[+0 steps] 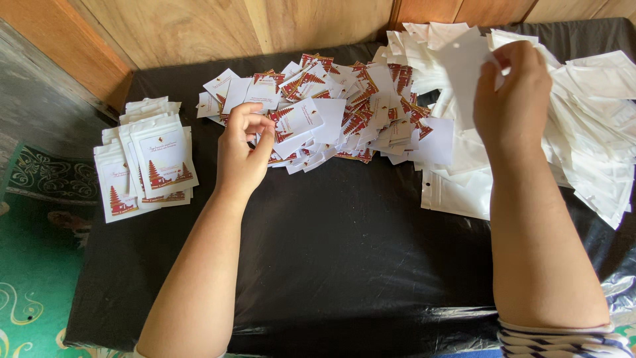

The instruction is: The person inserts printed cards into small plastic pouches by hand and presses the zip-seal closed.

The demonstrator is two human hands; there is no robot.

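Left hand: the left hand (244,149) is pinching one printed card (297,122) by its near corner, lifting it off the card heap (344,113) spread along the far edge of the black table (344,252).
Right hand: the right hand (511,93) is grasping a white pouch (464,59) by its top, raised above the pouch pile (589,126) at the far right corner, so its mouth is hanging free.
Filled stack: the filled pouches (149,166) are lying squared up at the left edge, apart from the loose stock.

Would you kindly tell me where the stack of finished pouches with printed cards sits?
In the head view, the stack of filled pouches lies at the table's left end, left of the left hand and the pile of printed cards.
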